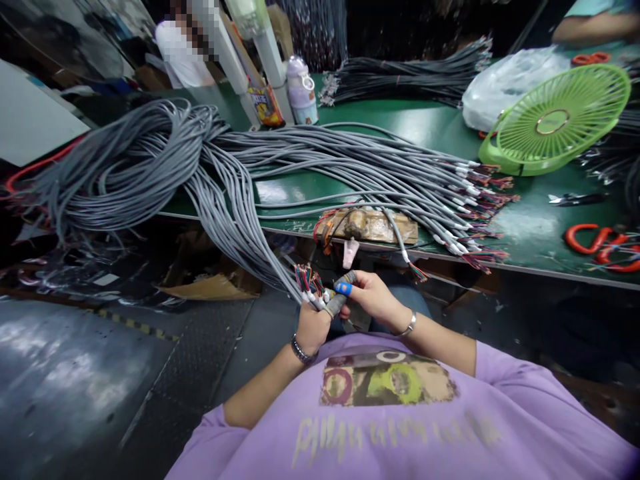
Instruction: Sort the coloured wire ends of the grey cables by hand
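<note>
My left hand (314, 327) is closed around the ends of several grey cables (265, 257), just in front of my body. Their bared coloured wires (310, 279) and white collars stick up above the fist. Close beside it, my right hand (375, 297) is closed in a pinch, with blue tape round a digit. What lies between its fingertips is too small to make out. Wrapping also covers fingers where the hands meet. A single cable end (406, 257) with splayed coloured wires hangs over the table edge nearby.
More grey cables (330, 147) lie across the green table (530, 230), coiled at left. A wooden block fixture (385, 225) sits at its edge. A green fan (555, 123), red-handled scissors (600, 245), small snips (575, 199), a plastic bag (510, 80) and a bottle (302, 93) stand or lie around.
</note>
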The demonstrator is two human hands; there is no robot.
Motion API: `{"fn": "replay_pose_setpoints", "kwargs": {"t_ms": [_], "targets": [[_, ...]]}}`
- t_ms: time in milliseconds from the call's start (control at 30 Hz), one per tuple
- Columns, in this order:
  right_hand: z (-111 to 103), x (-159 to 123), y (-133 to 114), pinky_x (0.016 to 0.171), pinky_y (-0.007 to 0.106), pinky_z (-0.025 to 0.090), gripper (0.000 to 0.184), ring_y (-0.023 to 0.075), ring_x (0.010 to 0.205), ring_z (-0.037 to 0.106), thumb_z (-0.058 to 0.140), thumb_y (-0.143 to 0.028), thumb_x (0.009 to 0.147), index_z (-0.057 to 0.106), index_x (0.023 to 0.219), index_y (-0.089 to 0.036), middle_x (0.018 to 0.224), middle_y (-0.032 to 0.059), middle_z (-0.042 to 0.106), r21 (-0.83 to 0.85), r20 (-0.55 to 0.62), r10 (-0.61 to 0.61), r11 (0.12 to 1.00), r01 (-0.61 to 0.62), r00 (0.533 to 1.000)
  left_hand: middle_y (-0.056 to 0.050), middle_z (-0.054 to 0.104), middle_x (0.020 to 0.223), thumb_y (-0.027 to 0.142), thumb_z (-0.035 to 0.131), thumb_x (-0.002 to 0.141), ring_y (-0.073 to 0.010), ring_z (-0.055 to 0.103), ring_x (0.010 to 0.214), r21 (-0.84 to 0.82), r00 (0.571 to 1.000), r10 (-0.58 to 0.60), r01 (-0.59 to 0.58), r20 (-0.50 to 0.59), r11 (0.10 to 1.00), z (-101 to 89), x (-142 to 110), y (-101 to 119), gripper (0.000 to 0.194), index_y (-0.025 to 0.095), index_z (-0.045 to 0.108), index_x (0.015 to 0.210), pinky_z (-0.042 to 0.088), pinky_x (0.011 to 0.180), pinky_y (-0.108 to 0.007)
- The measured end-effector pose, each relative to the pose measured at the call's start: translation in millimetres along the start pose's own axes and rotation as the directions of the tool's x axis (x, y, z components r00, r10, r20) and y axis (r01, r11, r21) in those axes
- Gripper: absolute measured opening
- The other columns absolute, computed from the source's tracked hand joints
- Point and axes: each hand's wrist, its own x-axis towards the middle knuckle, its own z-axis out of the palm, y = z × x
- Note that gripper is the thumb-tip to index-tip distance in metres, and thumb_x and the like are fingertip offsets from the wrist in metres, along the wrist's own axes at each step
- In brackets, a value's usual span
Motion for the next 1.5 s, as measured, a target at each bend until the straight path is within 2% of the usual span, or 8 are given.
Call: {"fn": "replay_pose_setpoints", "kwargs": {"t_ms": [200,300,500,700,867,1067,1367,1500], "targets": [[-0.8,0.7,1.0,0.047,0.025,0.040,0.032,0.0111,0.043,0.052,0.067,-0.046,0.074,0.055,0.074,-0.017,0.047,-0.0034,0.056,0.002,-0.027,0.018,1.000,-0.018,0.999,-0.004,0.067,0.056,0.036,0.067,0.075,-0.0154,0.062,0.055,-0.032,0.999,0.047,-0.046,0.015,0.998,-1.4,-0.1,-1.0,0.028,0.015,0.066,0.057,0.049,0.053,-0.025],[-7.1,1.7,-1.2,0.049,0.022,0.038,0.033,0.0070,0.047,0.048,0.071,-0.045,0.069,0.059,0.073,-0.015,0.053,-0.0041,0.055,-0.008,-0.148,0.039,0.999,-0.041,0.988,-0.003,0.066,0.054,0.036,0.067,0.075,-0.0140,0.060,0.051,-0.069,0.999,0.037,-0.036,0.013,0.997,-2.6,0.9,0.0,0.027,0.015,0.066,0.057,0.048,0.052,-0.025],[-22.9,3.2,-4.7,0.050,0.020,0.041,0.033,0.0056,0.051,0.046,0.072,-0.045,0.068,0.059,0.072,-0.015,0.066,-0.0021,0.059,0.218,-0.274,0.109,0.975,-0.048,0.956,-0.002,0.062,0.049,0.035,0.070,0.072,-0.0116,0.055,0.045,-0.147,1.000,0.007,-0.006,0.002,0.989,-1.9,4.1,6.8,0.027,0.013,0.065,0.056,0.046,0.048,-0.024],[-33.8,21.8,-13.8,0.049,0.020,0.045,0.039,0.0069,0.052,0.052,0.055,-0.051,0.083,0.061,0.074,-0.014,0.069,0.0020,0.062,0.342,-0.236,0.243,0.927,-0.154,0.941,-0.001,0.060,0.049,0.036,0.073,0.068,-0.0110,0.054,0.044,-0.228,0.993,0.003,0.024,0.119,0.973,-1.9,12.0,16.5,0.025,0.012,0.067,0.062,0.046,0.046,-0.023],[-30.7,36.6,-20.7,0.049,0.021,0.045,0.038,0.0079,0.052,0.051,0.060,-0.051,0.081,0.063,0.077,-0.013,0.067,0.0016,0.061,0.347,-0.063,0.177,0.927,-0.144,0.982,-0.001,0.059,0.047,0.038,0.075,0.065,-0.0113,0.054,0.042,-0.245,0.970,-0.037,0.098,0.241,0.965,0.1,23.8,25.3,0.028,0.011,0.067,0.063,0.046,0.045,-0.024],[-26.0,41.4,-15.0,0.047,0.020,0.042,0.039,0.0071,0.050,0.049,0.065,-0.051,0.077,0.065,0.076,-0.012,0.065,0.0011,0.060,0.364,-0.091,0.073,0.931,-0.035,0.993,-0.001,0.058,0.044,0.036,0.078,0.061,-0.0113,0.052,0.039,-0.265,0.962,-0.071,0.143,0.265,0.953,4.5,31.3,29.0,0.028,0.011,0.065,0.060,0.045,0.043,-0.024],[-22.0,47.6,-16.2,0.047,0.027,0.047,0.050,0.0119,0.050,0.052,0.051,-0.062,0.081,0.065,0.082,-0.015,0.061,0.0011,0.059,0.486,-0.001,0.163,0.862,-0.142,0.987,-0.001,0.058,0.045,0.035,0.076,0.064,-0.0109,0.053,0.041,-0.262,0.955,-0.059,0.138,0.289,0.955,4.8,39.0,24.6,0.027,0.011,0.065,0.061,0.046,0.044,-0.023],[-17.0,50.4,-16.8,0.045,0.023,0.044,0.049,0.0093,0.045,0.046,0.055,-0.061,0.079,0.066,0.081,-0.013,0.055,-0.0010,0.054,0.529,-0.088,0.164,0.844,-0.093,0.982,-0.001,0.059,0.045,0.035,0.077,0.062,-0.0116,0.055,0.043,-0.252,0.958,-0.082,0.154,0.276,0.955,6.3,39.1,22.1,0.026,0.011,0.066,0.061,0.047,0.045,-0.024]]}}
